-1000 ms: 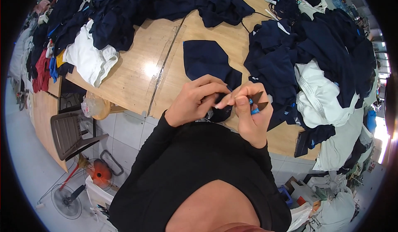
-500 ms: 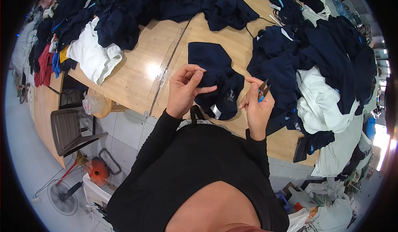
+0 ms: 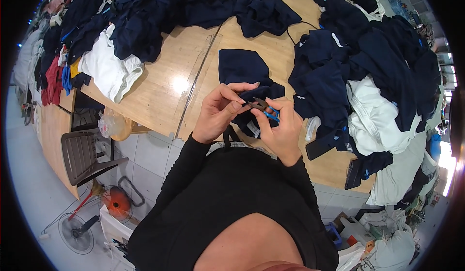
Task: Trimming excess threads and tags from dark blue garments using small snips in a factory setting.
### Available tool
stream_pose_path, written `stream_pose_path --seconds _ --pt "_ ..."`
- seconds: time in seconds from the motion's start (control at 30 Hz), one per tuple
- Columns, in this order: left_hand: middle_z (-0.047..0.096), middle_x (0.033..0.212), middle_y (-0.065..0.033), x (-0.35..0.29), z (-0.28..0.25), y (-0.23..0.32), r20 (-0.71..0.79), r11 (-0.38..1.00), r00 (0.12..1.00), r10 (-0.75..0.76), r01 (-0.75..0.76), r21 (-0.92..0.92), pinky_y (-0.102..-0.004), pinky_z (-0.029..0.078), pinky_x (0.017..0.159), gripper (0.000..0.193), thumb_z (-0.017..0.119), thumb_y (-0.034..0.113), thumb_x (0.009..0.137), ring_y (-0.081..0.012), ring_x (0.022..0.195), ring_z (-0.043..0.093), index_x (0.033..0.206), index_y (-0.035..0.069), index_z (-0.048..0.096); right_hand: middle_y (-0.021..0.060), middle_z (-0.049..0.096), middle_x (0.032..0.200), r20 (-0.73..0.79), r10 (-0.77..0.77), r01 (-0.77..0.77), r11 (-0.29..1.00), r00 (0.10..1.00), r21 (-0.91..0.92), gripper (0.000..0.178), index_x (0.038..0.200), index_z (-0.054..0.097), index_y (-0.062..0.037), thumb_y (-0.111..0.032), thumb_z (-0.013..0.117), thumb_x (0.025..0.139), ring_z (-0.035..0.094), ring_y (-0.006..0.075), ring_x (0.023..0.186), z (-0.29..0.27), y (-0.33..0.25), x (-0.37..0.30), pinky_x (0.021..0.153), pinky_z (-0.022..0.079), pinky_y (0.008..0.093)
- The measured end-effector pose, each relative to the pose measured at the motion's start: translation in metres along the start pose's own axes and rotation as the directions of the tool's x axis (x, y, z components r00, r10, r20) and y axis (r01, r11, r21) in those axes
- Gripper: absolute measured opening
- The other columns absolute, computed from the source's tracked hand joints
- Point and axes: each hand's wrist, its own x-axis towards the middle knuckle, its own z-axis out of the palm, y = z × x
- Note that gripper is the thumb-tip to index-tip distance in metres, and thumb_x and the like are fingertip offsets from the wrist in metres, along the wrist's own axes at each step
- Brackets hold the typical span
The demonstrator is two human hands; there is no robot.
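A dark navy garment (image 3: 244, 67) lies on the wooden table in front of me, its near part raised toward my hands. My left hand (image 3: 219, 110) pinches an edge of this garment between thumb and fingers. My right hand (image 3: 282, 128) is closed around small thread snips (image 3: 261, 105) with blue handles. Their dark blades point left and meet the cloth edge right beside my left fingertips. Whether a thread lies between the blades is too small to tell. A white label shows on the garment's lower part, below my hands.
Heaps of navy garments (image 3: 319, 62) cover the right and far sides of the wooden table (image 3: 160, 92). White garments lie at left (image 3: 111, 67) and right (image 3: 378, 118). A dark phone (image 3: 319, 148) rests near the front edge. At left stand a brown chair (image 3: 80, 157) and a fan (image 3: 75, 233).
My right hand has moved left with the snips, bringing the blades to the cloth at my left fingers. My left hand has lifted the garment edge. The phone and a white strip are now uncovered.
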Motion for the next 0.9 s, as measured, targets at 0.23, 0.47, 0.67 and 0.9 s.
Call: stream_pose_path --seconds 0.23,0.47,0.67,0.9 --pt "0.062 0.148 -0.0241 -0.004 0.004 0.013 0.099 0.976 0.995 0.033 -0.053 0.211 -0.0397 0.054 0.112 0.003 0.070 -0.002 0.103 -0.0288 0.133 0.066 0.104 0.000 0.072 0.0115 0.071 0.085 -0.009 -0.118 0.118 0.993 0.993 0.019 0.034 0.103 0.068 -0.0008 -0.009 0.094 0.082 0.071 0.0244 0.070 -0.006 0.001 0.011 0.061 0.054 0.0331" --pt "0.064 0.144 -0.0239 -0.005 0.007 0.017 0.093 0.989 0.996 -0.013 -0.001 0.149 -0.0398 0.056 0.109 0.003 0.073 -0.002 0.101 -0.0281 0.129 0.068 0.104 -0.001 0.072 0.0115 0.070 0.085 -0.003 -0.159 0.159 0.987 0.987 0.031 0.038 0.106 0.068 -0.0007 -0.005 0.095 0.079 0.068 0.0225 0.068 -0.012 0.008 0.005 0.061 0.051 0.0318" --pt "0.059 0.148 -0.0242 0.003 0.009 0.015 0.218 0.963 0.972 0.090 -0.140 0.228 -0.0386 0.059 0.105 0.003 0.074 -0.004 0.100 -0.0309 0.134 0.065 0.101 -0.002 0.073 0.0128 0.072 0.085 -0.003 -0.155 0.155 0.988 0.988 0.005 0.037 0.104 0.070 -0.0007 -0.005 0.096 0.077 0.070 0.0238 0.070 -0.021 0.008 0.007 0.062 0.052 0.0327" --pt "0.047 0.159 -0.0288 -0.008 0.009 0.024 0.137 0.979 0.990 -0.014 -0.014 0.205 -0.0534 0.062 0.108 0.008 0.075 -0.002 0.099 -0.0419 0.142 0.059 0.092 -0.002 0.071 0.0124 0.073 0.092 0.020 -0.139 0.137 0.988 0.990 0.078 0.033 0.099 0.069 -0.0028 -0.009 0.094 0.078 0.073 0.0324 0.076 -0.016 0.006 0.016 0.065 0.056 0.0361"
